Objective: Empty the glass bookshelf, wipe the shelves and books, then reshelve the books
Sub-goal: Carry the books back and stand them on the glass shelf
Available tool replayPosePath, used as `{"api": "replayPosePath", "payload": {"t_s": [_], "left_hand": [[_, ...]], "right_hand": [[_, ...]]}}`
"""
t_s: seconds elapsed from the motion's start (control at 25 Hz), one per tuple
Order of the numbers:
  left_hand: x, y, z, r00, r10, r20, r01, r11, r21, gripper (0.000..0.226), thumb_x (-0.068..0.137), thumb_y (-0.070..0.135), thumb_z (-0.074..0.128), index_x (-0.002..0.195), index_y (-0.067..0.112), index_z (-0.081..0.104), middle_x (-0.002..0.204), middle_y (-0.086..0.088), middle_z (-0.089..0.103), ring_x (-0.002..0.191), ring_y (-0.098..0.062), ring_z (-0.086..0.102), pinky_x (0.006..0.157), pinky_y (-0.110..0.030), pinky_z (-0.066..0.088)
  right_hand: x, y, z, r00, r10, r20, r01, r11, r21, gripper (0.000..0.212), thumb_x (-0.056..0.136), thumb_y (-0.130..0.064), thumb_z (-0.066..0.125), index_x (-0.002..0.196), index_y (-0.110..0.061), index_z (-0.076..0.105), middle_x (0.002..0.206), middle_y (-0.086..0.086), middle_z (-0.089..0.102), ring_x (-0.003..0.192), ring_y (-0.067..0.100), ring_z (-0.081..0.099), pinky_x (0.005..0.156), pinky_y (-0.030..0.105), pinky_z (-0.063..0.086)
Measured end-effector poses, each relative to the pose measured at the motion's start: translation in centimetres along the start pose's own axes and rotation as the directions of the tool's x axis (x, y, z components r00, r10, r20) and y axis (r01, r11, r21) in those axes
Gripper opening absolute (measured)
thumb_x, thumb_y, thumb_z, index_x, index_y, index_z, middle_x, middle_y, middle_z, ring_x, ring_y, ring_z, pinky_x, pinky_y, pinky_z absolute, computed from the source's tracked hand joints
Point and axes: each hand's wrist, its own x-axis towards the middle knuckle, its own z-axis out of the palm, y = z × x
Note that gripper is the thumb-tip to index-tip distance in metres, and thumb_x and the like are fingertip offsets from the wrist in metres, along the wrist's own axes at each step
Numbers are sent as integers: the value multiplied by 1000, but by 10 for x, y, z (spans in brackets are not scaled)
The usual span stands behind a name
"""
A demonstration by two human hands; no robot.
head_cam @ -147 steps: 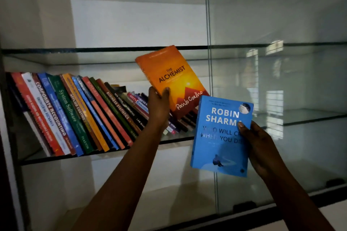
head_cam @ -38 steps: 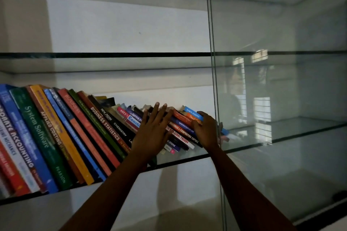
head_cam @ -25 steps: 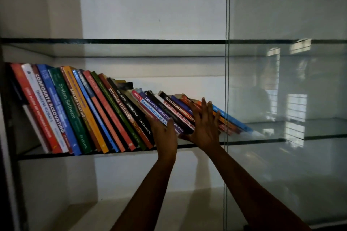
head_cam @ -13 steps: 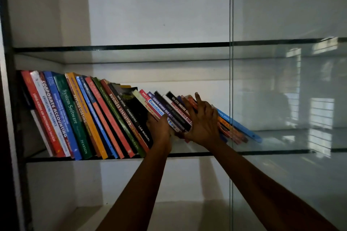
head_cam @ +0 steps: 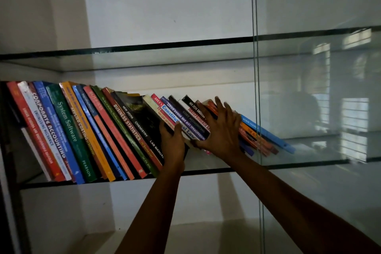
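1. Clamping the lower ends of the middle books, the left hand has its grip closed. The thumb lies on their right side and the fingers curl round the left, just beside the black "Lab Manual" spine.
2. The right hand has an open grip. Its fingers are spread and lie flat against the spines just right of the left hand, pressing on them.
3. Both forearms reach up from the near edge of the view into the left half of the bookshelf.
4. The row of books stands on the middle glass shelf, filling its left part. Every book leans with its top to the left, and the lean gets flatter toward the right.
5. Near the left end stand a white "Corporate Accounting" book, a green "System Software" book and an orange "Applied Costing" book.
6. At the right end, past the right hand, an orange book and a blue book lie almost flat, the blue one outermost.
7. An upper glass shelf runs above the row.
8. A glass door pane covers the right half of the bookshelf and reflects bright windows. Its vertical edge crosses in front of the two rightmost books.
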Motion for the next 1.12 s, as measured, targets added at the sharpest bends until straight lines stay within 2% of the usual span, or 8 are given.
{"api": "replayPosePath", "payload": {"t_s": [0.12,0.24,0.48,0.64,0.76,0.84,0.96,1.12], "left_hand": [[1,3,1,997,-72,-24,67,987,-146,48,98,29,47,143,26,31,127,-7,56,109,-23,58,94,-44,49],[4,7,3,993,-110,-42,100,976,-191,50,96,33,50,142,27,31,126,-8,56,108,-24,59,94,-47,49],[1,1,-2,995,-98,17,100,986,-137,68,89,32,61,146,32,23,128,-5,54,111,-21,57,88,-42,51],[-1,2,-1,997,-75,32,79,986,-145,66,89,25,62,145,26,26,126,-5,57,107,-19,58,74,-27,48],[1,3,-3,995,-98,33,102,982,-160,65,91,25,60,146,25,25,127,-5,55,107,-18,56,80,-30,47],[1,5,-3,993,-113,23,116,983,-145,64,92,29,57,147,26,25,128,-5,54,110,-20,55,84,-33,46],[2,6,-4,991,-130,25,132,978,-161,49,96,39,47,141,29,32,120,-2,58,98,-15,59,75,-30,48],[5,5,-6,977,-182,108,202,956,-215,68,76,69,50,127,25,54,114,-8,66,106,-27,63,93,-46,49]], "right_hand": [[-30,-21,-1,994,-46,-95,63,980,189,79,71,-38,76,139,-19,40,147,16,33,136,33,29,110,54,26],[-46,-35,1,991,9,-136,47,914,403,47,83,-13,66,128,-7,53,129,14,54,121,28,50,96,49,47],[-1,-8,-12,996,15,-91,-5,994,109,51,84,-28,64,132,-19,49,133,5,49,120,25,45,97,41,31],[4,-1,-10,998,50,-37,-45,991,128,47,86,-30,62,131,-22,50,139,1,44,123,22,42,99,39,22],[20,0,-20,964,168,-207,-144,981,129,50,75,-19,73,123,-22,57,132,8,48,118,28,45,97,45,31],[26,-4,-23,962,53,-267,-51,999,14,45,74,-12,73,116,-17,60,113,11,58,101,29,56,83,42,45],[10,-19,-18,999,-49,-4,49,997,61,22,91,-20,55,112,-16,62,114,7,62,94,23,64,75,32,51],[-11,-35,-12,998,55,-7,-53,985,166,54,91,-54,39,125,-16,56,127,7,58,114,23,56,95,35,45]]}}
